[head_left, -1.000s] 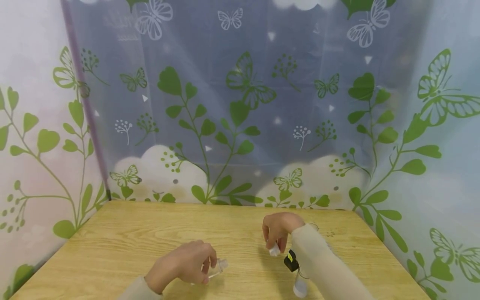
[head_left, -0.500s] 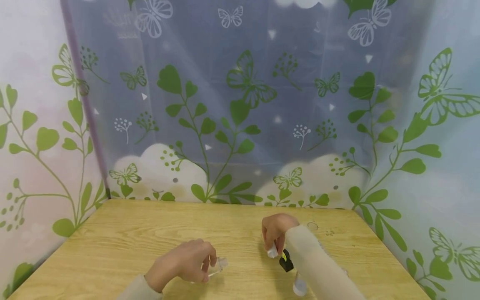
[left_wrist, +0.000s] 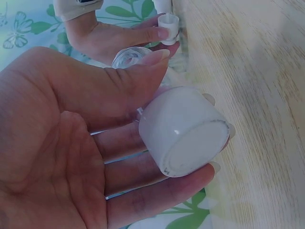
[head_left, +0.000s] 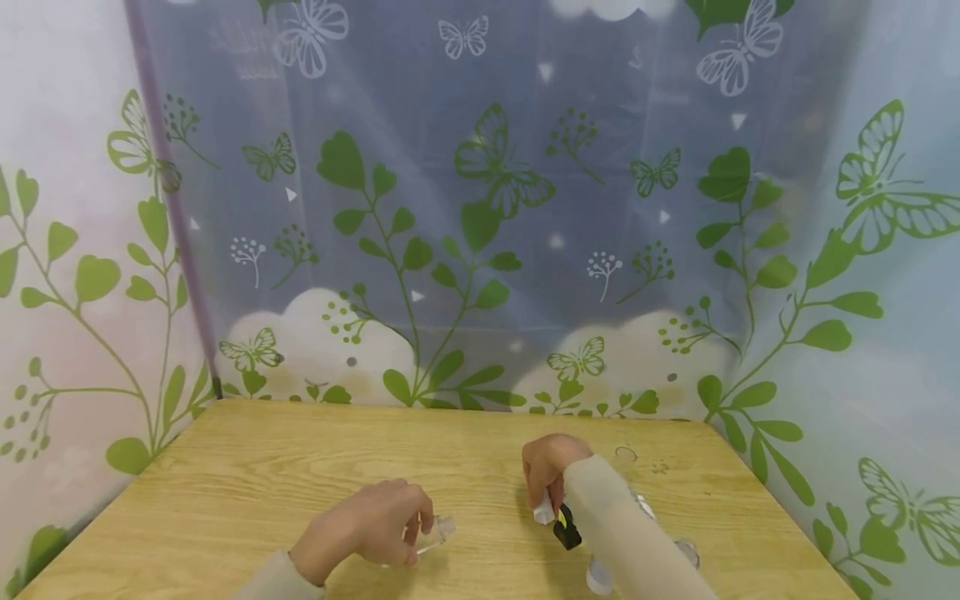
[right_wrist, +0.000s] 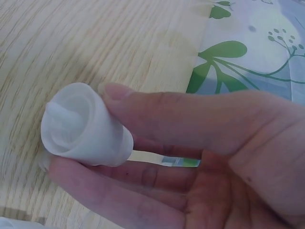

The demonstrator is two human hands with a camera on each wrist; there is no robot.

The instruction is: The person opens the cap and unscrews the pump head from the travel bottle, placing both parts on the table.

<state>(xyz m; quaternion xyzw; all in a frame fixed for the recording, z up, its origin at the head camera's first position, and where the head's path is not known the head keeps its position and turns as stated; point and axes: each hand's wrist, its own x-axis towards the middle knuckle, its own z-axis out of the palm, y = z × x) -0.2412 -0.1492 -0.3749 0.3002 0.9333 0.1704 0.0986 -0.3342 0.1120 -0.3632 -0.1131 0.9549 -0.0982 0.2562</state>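
My left hand point(head_left: 375, 521) holds a small bottle tilted on its side, with a clear neck point(head_left: 445, 527) toward the middle of the table. In the left wrist view its white, rounded base point(left_wrist: 183, 131) shows between thumb and fingers. My right hand point(head_left: 551, 471) pinches a small white cap point(head_left: 543, 510) a little above the table. In the right wrist view, the cap's hollow end point(right_wrist: 69, 121) faces outward, and a white nozzle-like piece stands inside it. The two hands are apart.
A round white piece point(head_left: 598, 575) lies below the right sleeve point(head_left: 630, 525). A black object with a yellow-green patch point(head_left: 567, 527) shows beside the right wrist. Past the forearm are a clear round piece point(head_left: 686, 550) and a thin ring point(head_left: 626, 453). A patterned curtain point(head_left: 465, 250) stands behind the table.
My right hand has shifted slightly toward me and its forearm leftward, uncovering the ring and clear round piece. The left hand stays in place with the bottle.
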